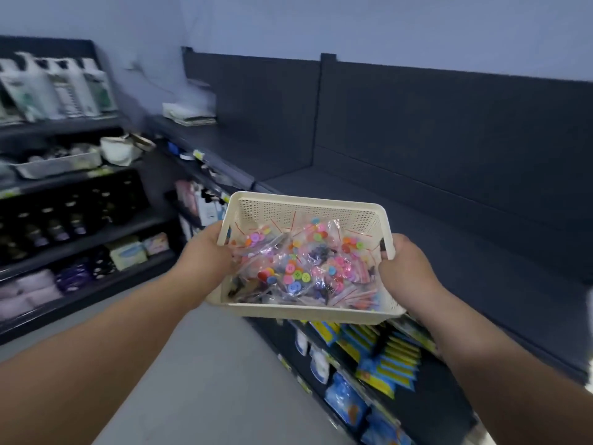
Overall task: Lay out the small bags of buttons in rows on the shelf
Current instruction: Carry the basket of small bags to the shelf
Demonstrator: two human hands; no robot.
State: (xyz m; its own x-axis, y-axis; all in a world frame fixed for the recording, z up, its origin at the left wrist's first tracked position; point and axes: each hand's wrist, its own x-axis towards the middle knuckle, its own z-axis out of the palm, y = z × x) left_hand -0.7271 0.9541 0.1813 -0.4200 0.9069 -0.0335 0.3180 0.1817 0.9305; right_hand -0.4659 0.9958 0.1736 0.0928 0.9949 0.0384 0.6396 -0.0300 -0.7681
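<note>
A cream plastic basket (301, 311) full of small clear bags of bright buttons (296, 268) is gripped by the left hand (205, 260) and right hand (406, 273), near the dark bare shelf (417, 226). No bag is laid out yet. Next, the basket likely needs setting down.

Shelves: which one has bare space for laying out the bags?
The dark top shelf just beyond the basket; the shelves on the left are stocked.

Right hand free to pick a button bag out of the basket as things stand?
Probably not yet. The right hand grips the basket's right side while the left hand holds the other. The button bags lie uncovered, so nothing else blocks them.
</note>
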